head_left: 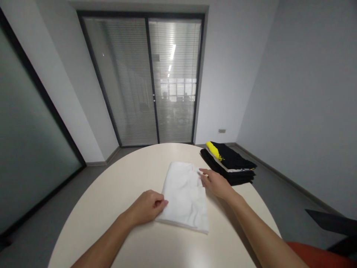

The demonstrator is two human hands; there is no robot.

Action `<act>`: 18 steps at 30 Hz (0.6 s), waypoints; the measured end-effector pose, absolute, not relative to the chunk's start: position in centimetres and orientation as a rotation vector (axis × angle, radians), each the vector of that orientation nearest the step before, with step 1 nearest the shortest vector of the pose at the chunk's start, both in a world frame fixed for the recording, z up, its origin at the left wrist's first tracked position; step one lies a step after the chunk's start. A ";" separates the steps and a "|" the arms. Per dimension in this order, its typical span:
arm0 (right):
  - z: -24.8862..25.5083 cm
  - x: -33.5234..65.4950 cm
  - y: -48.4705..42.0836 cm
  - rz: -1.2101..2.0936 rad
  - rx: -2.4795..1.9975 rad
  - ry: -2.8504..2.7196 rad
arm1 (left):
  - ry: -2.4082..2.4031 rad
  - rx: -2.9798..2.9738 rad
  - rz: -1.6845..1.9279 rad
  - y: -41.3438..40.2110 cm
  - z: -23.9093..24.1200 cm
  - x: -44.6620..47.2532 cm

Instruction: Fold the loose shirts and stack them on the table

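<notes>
My left arm (111, 236) and right arm (255, 227) are closest to me, reaching out over the round desk (131, 171). My hands are apart, one on each side of the white cloth (184, 197). My left hand (149, 206) is curled up at the cloth's left side, down by the end near me, and it touches the edge. I can't tell if it is pinching. My right hand (217, 183) is loose, its fingers a bit spread, at the right side, up by the far end. It is touching the cloth or just beside it. So my left hand is nearer the close end, and my right hand is nearer the far end.

The cloth lies flat and folded on the desk. Its long way runs straight out from me, and its far end points to the glass door (147, 82). The close end slants, with its right corner nearest me. I can't tell which end is the top.

Past my right hand is a pile (234, 158) of folded dark clothes with some yellow.
</notes>
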State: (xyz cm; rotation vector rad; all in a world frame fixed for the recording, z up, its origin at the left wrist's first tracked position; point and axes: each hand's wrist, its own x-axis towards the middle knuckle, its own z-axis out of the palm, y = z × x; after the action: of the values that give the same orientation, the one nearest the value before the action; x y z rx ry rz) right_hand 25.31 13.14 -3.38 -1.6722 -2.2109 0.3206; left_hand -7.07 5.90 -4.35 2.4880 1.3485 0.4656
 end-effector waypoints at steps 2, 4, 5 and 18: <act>-3.6 23.8 12.4 0.386 -1.723 -2.155 | 1.323 2.520 0.534 5.9 -4.7 -6.8; -4.0 22.3 11.8 0.357 -1.775 -2.158 | 1.308 2.560 0.664 6.0 -4.9 -6.8; -4.2 21.6 11.6 0.332 -1.793 -2.170 | 1.293 2.585 0.704 6.1 -5.0 -6.9; -6.0 24.3 14.0 0.235 -1.738 -2.286 | 1.196 2.633 0.520 3.2 -5.3 -3.3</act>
State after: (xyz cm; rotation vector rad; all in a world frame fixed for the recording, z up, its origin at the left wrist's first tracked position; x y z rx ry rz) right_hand 24.28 13.98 -5.96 -1.7382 -2.2859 0.2345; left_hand -3.32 3.23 -5.27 2.6332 1.1963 0.5198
